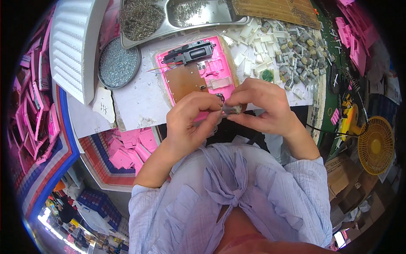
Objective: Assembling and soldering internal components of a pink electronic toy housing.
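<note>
The right hand [270,106] pinches a small grey motor [232,110] between thumb and forefinger, just beyond the table's near edge, between the two hands. The left hand [190,116] has thumb and forefinger pressed together at the motor's left end; whether they grip the motor itself or something thin on it, I cannot tell. Just beyond the fingers, a pink case [218,51] lies open on the table [141,103], partly covered by the left hand. In it are a brown board [184,80] and, along the far side, a black module [190,53], with thin wires [159,69] sticking out left. Right of the case spreads a heap of white holders [265,38] and more motors [302,63]. Farther left, a round dish [102,80] holds screws [119,61]; beyond the case, a metal tray [220,15] holds springs [141,17], with cardboard [283,10] to its right.
</note>
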`<state>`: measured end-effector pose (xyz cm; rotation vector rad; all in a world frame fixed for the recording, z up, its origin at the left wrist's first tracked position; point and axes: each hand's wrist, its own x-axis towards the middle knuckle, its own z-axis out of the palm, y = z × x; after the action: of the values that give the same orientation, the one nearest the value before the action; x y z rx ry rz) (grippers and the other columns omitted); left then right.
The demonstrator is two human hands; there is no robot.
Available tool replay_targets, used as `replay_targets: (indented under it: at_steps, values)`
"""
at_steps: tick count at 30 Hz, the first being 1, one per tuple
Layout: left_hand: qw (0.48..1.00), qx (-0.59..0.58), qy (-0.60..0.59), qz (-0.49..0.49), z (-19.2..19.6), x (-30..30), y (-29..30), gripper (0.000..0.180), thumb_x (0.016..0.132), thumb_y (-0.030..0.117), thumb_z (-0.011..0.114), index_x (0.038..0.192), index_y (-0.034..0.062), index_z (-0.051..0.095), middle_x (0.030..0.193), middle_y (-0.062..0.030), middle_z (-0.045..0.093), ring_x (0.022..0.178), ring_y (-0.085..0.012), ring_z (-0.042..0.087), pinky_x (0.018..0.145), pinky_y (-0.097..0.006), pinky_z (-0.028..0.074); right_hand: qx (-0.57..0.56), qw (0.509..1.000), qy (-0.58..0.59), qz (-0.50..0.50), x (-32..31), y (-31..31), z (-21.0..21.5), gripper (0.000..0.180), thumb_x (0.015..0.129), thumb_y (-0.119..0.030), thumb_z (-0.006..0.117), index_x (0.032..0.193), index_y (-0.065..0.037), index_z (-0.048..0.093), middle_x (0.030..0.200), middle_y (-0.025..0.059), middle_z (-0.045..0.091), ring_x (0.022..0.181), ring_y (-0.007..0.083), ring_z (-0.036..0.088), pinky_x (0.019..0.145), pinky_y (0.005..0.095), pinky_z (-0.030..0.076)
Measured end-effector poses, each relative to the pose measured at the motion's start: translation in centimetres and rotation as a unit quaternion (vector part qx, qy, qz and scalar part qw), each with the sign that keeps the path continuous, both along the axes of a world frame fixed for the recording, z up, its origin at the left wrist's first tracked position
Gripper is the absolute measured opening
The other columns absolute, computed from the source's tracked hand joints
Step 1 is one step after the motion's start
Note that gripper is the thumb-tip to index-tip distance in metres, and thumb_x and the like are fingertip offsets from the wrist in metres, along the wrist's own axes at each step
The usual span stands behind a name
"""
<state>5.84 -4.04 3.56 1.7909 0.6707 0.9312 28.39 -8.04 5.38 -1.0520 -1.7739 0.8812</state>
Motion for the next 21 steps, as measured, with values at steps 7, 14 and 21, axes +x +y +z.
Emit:
replay_targets:
  at_steps: [7, 14, 21]
  values:
    - [0.999, -0.027, 0.007, 0.038, -0.2, 0.0, -0.6, 0.017, 0.081, -0.006, 0.074, 0.095, 0.0003, 0.065, 0.105, -0.0164, 0.072, 0.093, -0.0274, 0.070, 0.082, -0.036, 0.056, 0.090, 0.995, -0.046, -0.005, -0.5, -0.2, -0.6, 0.038, 0.070, -0.001, 0.083, 0.106, -0.005, 0.070, 0.098, 0.0109, 0.070, 0.084, 0.0294, 0.069, 0.071, 0.0375, 0.057]
    - [0.996, 0.008, -0.004, 0.089, -0.9, 0.0, -1.3, 0.019, 0.079, -0.003, 0.079, 0.095, 0.0007, 0.069, 0.110, -0.0180, 0.069, 0.097, -0.0288, 0.069, 0.084, -0.037, 0.056, 0.137, 0.989, -0.048, -0.012, -0.6, -0.4, -1.4, 0.033, 0.075, 0.000, 0.083, 0.105, -0.007, 0.072, 0.097, 0.0108, 0.071, 0.082, 0.0267, 0.070, 0.068, 0.0348, 0.056]
    - [0.995, 0.040, 0.005, 0.092, -1.0, 0.0, -1.0, 0.021, 0.078, -0.004, 0.081, 0.095, 0.0008, 0.070, 0.111, -0.0186, 0.069, 0.099, -0.0286, 0.069, 0.084, -0.036, 0.056, 0.141, 0.989, -0.044, -0.012, -0.4, -0.3, -1.7, 0.032, 0.076, 0.000, 0.082, 0.105, -0.008, 0.073, 0.099, 0.0103, 0.071, 0.086, 0.0255, 0.070, 0.071, 0.0342, 0.057]
